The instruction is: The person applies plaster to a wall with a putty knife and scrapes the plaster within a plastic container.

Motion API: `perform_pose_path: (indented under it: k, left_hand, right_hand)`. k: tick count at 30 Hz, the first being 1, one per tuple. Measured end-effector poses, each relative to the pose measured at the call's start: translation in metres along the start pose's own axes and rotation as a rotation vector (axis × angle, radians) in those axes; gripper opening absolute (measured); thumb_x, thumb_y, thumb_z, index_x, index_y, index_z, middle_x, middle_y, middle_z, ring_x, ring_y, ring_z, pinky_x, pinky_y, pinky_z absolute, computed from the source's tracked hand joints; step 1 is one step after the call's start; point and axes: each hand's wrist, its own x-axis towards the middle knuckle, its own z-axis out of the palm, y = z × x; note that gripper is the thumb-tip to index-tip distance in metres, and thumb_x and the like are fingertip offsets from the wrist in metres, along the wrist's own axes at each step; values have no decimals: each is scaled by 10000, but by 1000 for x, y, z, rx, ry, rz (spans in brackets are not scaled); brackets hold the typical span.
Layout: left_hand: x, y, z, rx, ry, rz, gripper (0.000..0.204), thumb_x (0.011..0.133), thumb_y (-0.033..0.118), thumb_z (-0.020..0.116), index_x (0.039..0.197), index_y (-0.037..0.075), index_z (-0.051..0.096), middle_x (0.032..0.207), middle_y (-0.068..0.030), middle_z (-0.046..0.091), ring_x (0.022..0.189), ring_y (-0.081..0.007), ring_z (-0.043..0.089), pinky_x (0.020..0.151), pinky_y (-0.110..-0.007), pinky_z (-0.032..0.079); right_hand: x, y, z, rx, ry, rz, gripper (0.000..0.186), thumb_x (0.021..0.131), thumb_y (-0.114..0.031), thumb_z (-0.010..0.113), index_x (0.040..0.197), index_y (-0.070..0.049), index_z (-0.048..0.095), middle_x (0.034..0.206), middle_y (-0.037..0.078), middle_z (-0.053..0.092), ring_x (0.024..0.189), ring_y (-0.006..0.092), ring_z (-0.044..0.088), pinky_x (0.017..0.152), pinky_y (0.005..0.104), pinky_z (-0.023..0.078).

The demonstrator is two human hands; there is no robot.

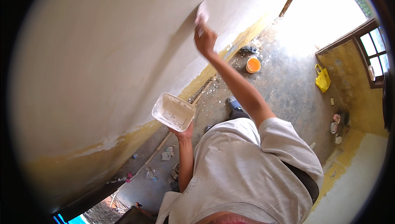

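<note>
High up the white wall (pixel 107 55), my right hand (pixel 205 40) is closed around a paintbrush (pixel 201 13). Its pale, flat end lies against or very close to the wall, slightly blurred, and it casts a long shadow. My left hand (pixel 184 131) supports a white rectangular tub (pixel 174 112) from below, lower down by the same wall. The tub is tilted toward me, and whitish residue coats its inside and rim. Some fingers of the left hand are hidden under the tub.
An orange-filled bucket (pixel 253 65) stands on the concrete floor (pixel 284 84) beside a dark bundle (pixel 247 50). A long pole (pixel 158 149) lies along the wall's foot among scraps. A yellow bag (pixel 323 78) rests by the opposite wall, near a window (pixel 375 47).
</note>
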Motion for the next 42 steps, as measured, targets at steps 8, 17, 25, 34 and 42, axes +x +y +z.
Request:
perform_pose_path:
  k: [8,17,25,34,42]
  left_hand:
    - [29,-35,30,0,129,38,599,965,564,487,1426,183,523,1419,-9,564,1304,-246,516,1130,-463,360]
    - [13,-13,10,11,174,36,610,958,558,493,1438,182,512,1437,-22,553,1321,-250,507,1141,-479,356]
    - [-46,71,-64,-4,248,151,619,945,554,523,1437,181,509,1428,-24,563,1311,-262,521,1127,-490,375]
    - [-117,157,-132,39,253,173,616,959,567,483,1444,189,507,1451,-5,540,1334,-243,492,1156,-466,329]
    - [-106,136,-145,39,334,90,605,951,560,511,1430,190,522,1440,-7,550,1338,-246,487,1152,-470,327]
  right_hand:
    - [-7,79,-63,75,-335,406,333,1036,-205,519,1327,-84,626,1093,185,728,718,258,720,634,394,567]
    - [70,102,-20,272,50,210,363,992,-153,555,1328,-28,612,1184,212,689,1087,302,691,902,367,566]
    - [-86,-1,49,242,-36,-26,487,847,-55,707,1328,-87,639,1106,183,724,845,244,752,717,323,592]
    - [-306,-153,79,349,-289,-33,583,798,-16,723,1355,-149,617,1248,199,655,946,324,715,766,379,586]
    - [-316,-37,37,298,-301,186,381,949,-33,627,1324,-98,640,903,55,736,613,124,618,506,279,499]
